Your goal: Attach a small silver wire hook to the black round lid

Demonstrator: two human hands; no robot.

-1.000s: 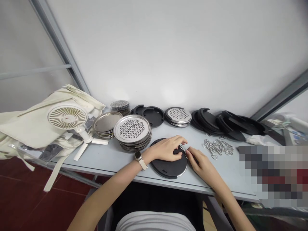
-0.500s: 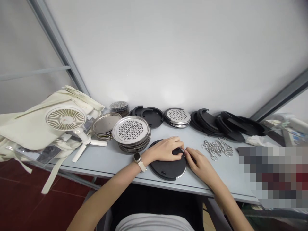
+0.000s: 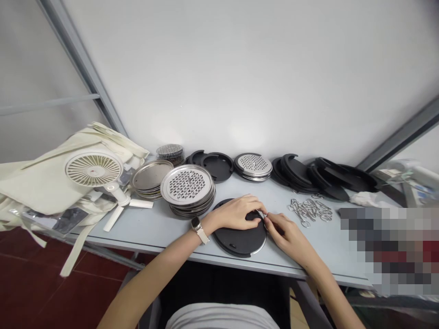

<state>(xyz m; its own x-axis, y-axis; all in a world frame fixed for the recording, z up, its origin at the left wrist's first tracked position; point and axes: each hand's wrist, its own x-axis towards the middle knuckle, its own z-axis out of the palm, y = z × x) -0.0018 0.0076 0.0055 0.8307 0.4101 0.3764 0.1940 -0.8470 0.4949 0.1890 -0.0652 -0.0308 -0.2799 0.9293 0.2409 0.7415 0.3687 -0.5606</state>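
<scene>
- At the far left, a cream bag lay over the end of the table, with a white fan on it.
- Right of the fan stood a stack of plain plates, then a taller stack of graters.
- At the near middle, a black disc lay flat on the table, a metal rim showing along its right edge. The step in hand looked like working a wire piece at the disc's far right edge.
- The left hand rested palm down on the disc, fingers half curled and thumb apart from them, the fingertips by the wire piece. Whether they gripped it, I could not tell.
- The right hand was just right of the disc, thumb and forefinger pinching the wire piece, the other fingers folded. The next move seemed to call for a steady disc and a fine turn of those fingertips.
- Beyond the disc, against the wall, lay a perforated plate.
- Right of the right hand lay a loose heap of wire loops, with black lids piled behind it.
</scene>
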